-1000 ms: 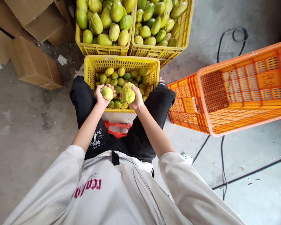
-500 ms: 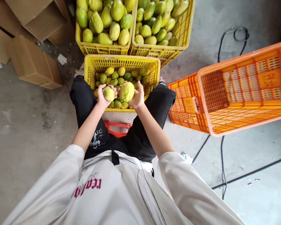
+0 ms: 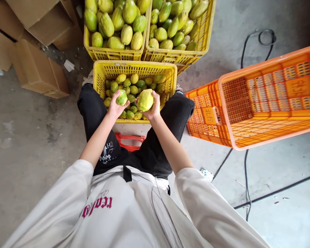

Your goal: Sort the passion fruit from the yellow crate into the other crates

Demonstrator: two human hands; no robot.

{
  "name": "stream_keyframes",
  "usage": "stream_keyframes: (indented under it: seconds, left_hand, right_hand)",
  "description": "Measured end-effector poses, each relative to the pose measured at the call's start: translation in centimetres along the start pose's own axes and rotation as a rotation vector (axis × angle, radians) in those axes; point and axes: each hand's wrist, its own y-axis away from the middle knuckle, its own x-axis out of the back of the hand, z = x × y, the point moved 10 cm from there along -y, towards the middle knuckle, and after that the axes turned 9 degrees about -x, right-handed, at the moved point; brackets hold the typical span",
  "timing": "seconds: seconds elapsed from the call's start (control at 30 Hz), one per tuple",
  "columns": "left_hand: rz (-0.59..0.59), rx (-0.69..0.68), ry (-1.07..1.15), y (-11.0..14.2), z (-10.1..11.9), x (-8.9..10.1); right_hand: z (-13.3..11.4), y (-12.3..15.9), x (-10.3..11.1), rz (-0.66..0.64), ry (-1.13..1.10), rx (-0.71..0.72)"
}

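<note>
My left hand (image 3: 114, 107) has its fingers closed round a small lemon (image 3: 121, 97), patchy green and yellow. In my right hand (image 3: 154, 109) sits a bigger, bumpy yellow-green lemon (image 3: 145, 100), with fingers and thumb around its side and underside. Both fruits are held apart from each other, above a yellow plastic crate (image 3: 135, 64) that stands between my knees. Several green and yellow lemons (image 3: 140, 83) cover the bottom of that crate; my hands hide some of them.
Two yellow crates (image 3: 115, 54) heaped with larger green-yellow fruit (image 3: 129, 12) stand beyond. An orange crate (image 3: 209, 115) leans at my right, with black cable (image 3: 246, 172) on the floor behind it. Cardboard boxes (image 3: 37, 69) lie at the left. Something red (image 3: 130, 142) shows between my legs.
My left hand has turned its lemon, so a greener side shows, and raised it slightly. The bigger lemon has shifted right and rolled over in my right hand, whose fingers now wrap it more.
</note>
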Motion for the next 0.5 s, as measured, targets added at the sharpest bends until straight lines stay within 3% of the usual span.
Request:
stream_keyframes:
  seconds: [0.27,0.5]
  left_hand:
    - [-0.083,0.013,-0.021,0.1,-0.4,-0.6]
    - [0.049,-0.033,-0.069,-0.4,0.2,0.7]
  right_hand:
    - [0.6,-0.1,-0.3,-0.053,-0.021,-0.063]
    - [0.6,-0.4,-0.1,-0.052,-0.013,-0.082]
